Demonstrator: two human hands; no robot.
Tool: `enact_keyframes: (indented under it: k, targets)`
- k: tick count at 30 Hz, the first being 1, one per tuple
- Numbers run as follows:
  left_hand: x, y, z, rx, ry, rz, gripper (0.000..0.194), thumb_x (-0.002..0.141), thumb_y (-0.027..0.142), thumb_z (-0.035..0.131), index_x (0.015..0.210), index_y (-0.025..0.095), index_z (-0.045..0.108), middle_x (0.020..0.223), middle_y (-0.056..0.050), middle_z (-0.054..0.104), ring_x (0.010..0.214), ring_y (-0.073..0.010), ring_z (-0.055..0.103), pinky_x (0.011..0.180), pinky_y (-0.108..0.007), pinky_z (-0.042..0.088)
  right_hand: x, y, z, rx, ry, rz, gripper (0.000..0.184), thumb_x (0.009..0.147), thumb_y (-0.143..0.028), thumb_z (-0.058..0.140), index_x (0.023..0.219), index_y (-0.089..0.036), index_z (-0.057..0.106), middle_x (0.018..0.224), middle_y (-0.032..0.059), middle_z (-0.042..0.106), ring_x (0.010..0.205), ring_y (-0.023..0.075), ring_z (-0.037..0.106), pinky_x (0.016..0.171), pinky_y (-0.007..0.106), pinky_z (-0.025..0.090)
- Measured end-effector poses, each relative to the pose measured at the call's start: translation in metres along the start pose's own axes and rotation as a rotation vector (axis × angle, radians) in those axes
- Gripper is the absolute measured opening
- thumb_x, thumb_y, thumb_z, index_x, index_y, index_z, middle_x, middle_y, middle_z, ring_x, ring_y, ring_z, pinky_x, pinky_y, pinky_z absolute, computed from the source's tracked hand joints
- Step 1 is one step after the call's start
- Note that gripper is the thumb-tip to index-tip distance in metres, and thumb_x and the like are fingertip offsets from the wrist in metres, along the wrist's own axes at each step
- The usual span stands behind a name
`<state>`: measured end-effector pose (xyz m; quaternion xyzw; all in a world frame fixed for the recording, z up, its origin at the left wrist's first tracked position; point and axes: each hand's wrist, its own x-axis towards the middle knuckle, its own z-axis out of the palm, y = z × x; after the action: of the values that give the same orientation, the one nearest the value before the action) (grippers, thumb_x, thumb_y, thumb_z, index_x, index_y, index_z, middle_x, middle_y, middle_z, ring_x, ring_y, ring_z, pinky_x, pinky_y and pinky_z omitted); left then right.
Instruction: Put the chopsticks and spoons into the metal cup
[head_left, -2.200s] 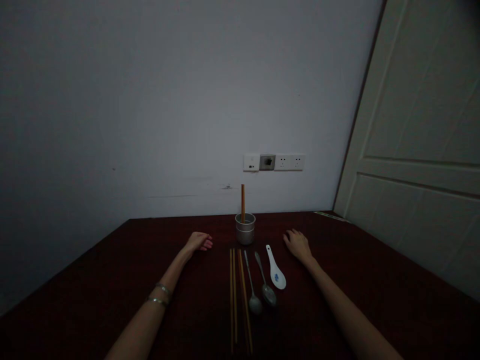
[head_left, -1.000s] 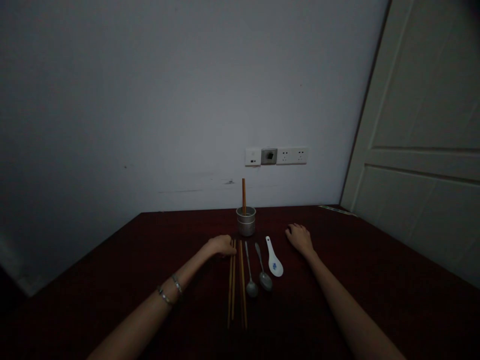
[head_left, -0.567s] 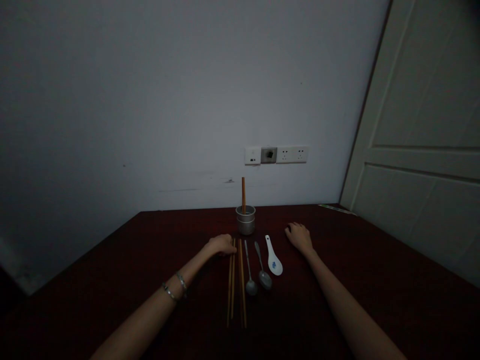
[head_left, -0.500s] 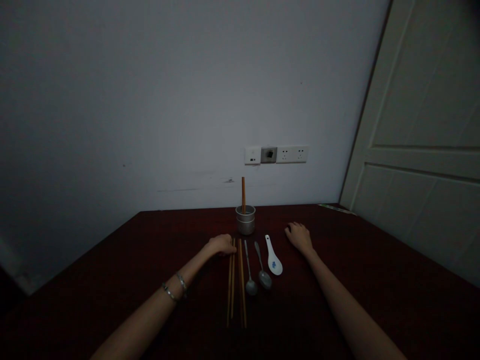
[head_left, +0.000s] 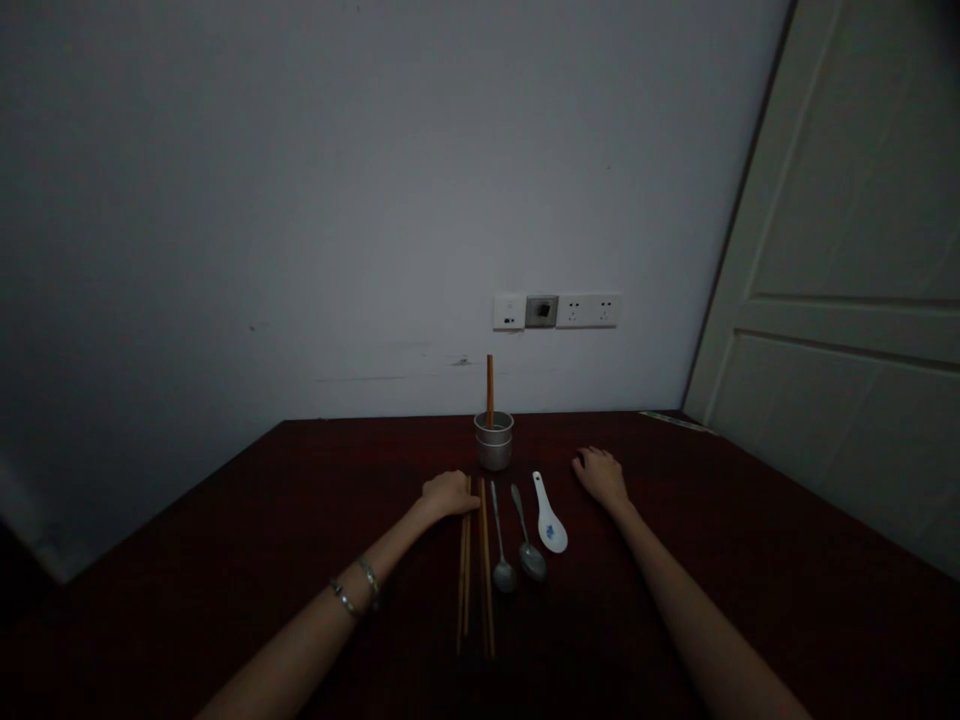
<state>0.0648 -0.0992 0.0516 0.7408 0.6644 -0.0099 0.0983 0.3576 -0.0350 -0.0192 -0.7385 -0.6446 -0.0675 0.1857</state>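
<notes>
My left hand is closed at the upper ends of the left pair of wooden chopsticks, with the thumb across them. Beside it lies a second pair of chopsticks. To their right are a long-handled metal spoon, a larger metal spoon and a white ceramic soup spoon with a blue mark. Behind them stands a metal cup holding upright chopsticks. My right hand rests open on the table, right of the soup spoon, holding nothing.
The dark red table runs back to a pale wall. Sockets and a switch sit on the wall above the cup. At right stands a white panelled door. A thin strip lies at the table's back right edge.
The whole view has shifted slightly, so things appear a little farther right. The thumb of my left hand reaches slightly farther across the left chopsticks. My right hand stays resting on the table.
</notes>
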Motion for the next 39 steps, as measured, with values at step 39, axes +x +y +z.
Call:
enact_keyframes:
  k: [39]
  targets:
    - [-0.051, 0.018, -0.095, -0.299, 0.759, 0.163, 0.021, 0.071, 0.033, 0.053, 0.066, 0.015, 0.061, 0.064, -0.005, 0.061, 0.059, -0.0137, 0.052, 0.059, -0.026, 0.035, -0.003, -0.001, -0.006, 0.124, 0.053, 0.014, 0.042, 0.080, -0.027, 0.040, 0.117, -0.011, 0.052, 0.117, 0.0143, 0.056, 0.109, 0.0240, 0.049, 0.090, 0.035, 0.036]
